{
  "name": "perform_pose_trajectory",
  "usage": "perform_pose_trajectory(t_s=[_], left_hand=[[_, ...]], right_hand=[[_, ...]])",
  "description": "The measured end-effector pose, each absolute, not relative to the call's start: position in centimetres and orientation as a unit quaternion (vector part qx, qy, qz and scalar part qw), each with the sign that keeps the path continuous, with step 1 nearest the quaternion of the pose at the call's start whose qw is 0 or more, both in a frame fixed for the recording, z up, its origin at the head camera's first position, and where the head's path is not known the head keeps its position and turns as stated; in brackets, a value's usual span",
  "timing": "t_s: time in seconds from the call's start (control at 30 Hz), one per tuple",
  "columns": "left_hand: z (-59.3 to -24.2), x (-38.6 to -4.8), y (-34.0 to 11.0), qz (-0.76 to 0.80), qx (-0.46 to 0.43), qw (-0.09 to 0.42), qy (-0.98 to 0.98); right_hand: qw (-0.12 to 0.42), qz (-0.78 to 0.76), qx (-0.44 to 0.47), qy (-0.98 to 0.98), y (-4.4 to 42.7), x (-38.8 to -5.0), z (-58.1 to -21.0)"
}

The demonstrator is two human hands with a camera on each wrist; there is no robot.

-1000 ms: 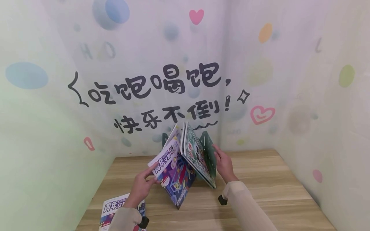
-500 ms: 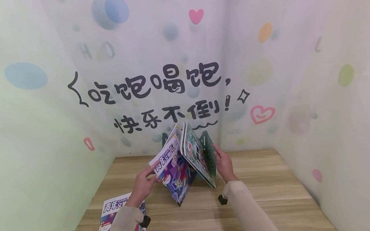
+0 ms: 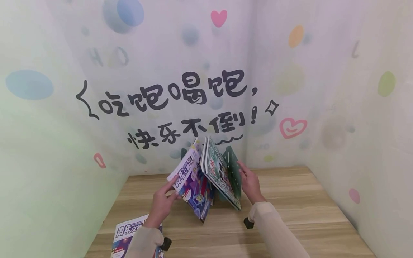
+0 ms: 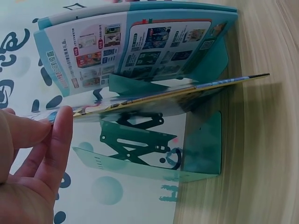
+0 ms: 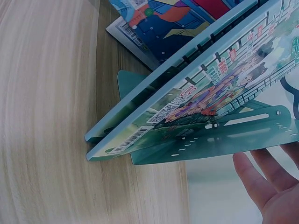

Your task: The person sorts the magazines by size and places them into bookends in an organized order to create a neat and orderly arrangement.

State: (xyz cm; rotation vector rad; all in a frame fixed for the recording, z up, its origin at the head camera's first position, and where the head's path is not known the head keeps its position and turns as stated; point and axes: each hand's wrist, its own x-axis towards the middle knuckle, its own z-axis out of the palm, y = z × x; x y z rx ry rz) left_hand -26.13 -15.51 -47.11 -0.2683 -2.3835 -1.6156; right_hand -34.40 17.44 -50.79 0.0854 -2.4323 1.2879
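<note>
My left hand (image 3: 162, 204) pinches the left edge of a purple-and-white magazine (image 3: 191, 190), which tilts in front of a green metal bookend. In the left wrist view this magazine (image 4: 154, 97) shows edge-on, between the bookend's left panel (image 4: 135, 163) and the upright magazines (image 4: 154, 46). Those green-covered magazines (image 3: 222, 173) lean together inside the bookend. My right hand (image 3: 250, 184) touches the outer face of the bookend's right panel (image 3: 235, 172). In the right wrist view its fingers (image 5: 254, 182) look fairly straight against that panel; its thumb is hidden.
Another purple-and-white magazine (image 3: 122, 233) lies flat at the table's front left, partly under my left sleeve. The wood-grain table (image 3: 284, 215) meets a printed wall (image 3: 264, 150) behind the bookend. A crossed expanding bracket (image 4: 133, 144) joins the bookend's panels.
The magazine in my left hand has moved back toward the bookend, its lower corner shifting up and slightly right. My left hand follows it. The right hand has stayed in place.
</note>
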Motion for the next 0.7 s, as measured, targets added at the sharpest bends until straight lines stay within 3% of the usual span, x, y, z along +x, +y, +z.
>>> perform_pose_trajectory(t_s=[0.7], left_hand=[[-45.3, -27.2, -13.8, -0.529, -0.089, 0.165, -0.828]], right_hand=[[0.197, 0.458, 0.030, -0.866, 17.3, -34.2, -50.7]])
